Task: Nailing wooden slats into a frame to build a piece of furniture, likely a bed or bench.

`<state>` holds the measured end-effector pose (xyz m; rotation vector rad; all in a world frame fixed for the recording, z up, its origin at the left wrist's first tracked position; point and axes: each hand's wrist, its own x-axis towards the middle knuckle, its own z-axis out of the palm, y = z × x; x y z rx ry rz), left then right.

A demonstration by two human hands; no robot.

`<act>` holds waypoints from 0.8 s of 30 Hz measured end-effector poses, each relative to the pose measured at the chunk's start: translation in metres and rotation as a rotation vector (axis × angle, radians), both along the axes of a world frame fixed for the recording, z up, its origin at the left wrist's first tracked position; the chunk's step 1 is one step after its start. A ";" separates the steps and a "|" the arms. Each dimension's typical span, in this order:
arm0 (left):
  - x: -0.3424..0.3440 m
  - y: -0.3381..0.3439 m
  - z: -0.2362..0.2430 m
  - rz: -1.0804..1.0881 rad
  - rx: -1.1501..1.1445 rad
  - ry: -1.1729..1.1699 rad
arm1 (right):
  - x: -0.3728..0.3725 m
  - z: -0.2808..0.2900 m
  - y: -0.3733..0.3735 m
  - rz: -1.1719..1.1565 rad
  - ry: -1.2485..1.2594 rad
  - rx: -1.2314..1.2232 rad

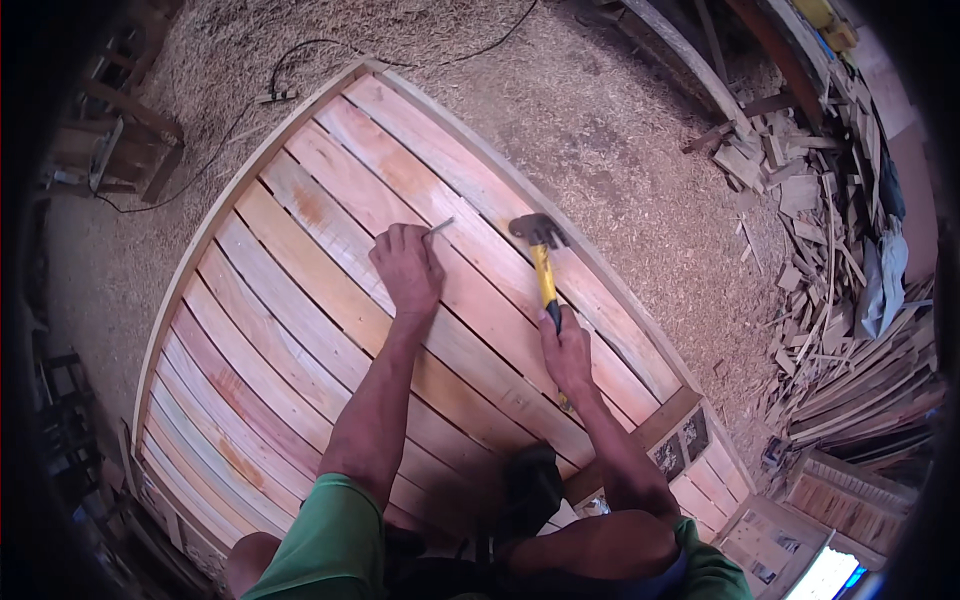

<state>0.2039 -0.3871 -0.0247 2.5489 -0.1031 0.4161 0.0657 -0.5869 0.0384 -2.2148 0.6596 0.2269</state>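
Note:
My left hand (408,268) is closed around a short grey metal rod (441,226), whose end sticks out past the fingers. Whether it is a nail or a punch I cannot tell. That hand is over the middle slats of a large wooden slatted panel (262,218) with a raised wooden frame. To its right, my right hand (567,355) grips a claw hammer (544,272) by its yellow and black handle. The dark hammer head is above the slats near the panel's right edge, apart from the rod.
Wood shavings cover the floor (620,180) beyond the panel. A black cable (330,42) runs along the far side. Wood offcuts (800,195), a blue cloth (884,275) and stacked strips (870,370) lie at the right. A wooden structure (135,150) stands at the far left.

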 end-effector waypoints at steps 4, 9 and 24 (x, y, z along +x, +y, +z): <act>0.000 -0.017 0.004 0.049 -0.104 -0.064 | -0.003 0.008 -0.009 -0.011 0.079 0.031; 0.044 -0.044 -0.009 0.018 -0.177 -0.057 | 0.016 0.031 -0.005 -0.035 -0.051 0.069; 0.048 -0.048 -0.014 -0.006 -0.119 -0.013 | 0.101 0.151 -0.012 0.036 -1.314 0.595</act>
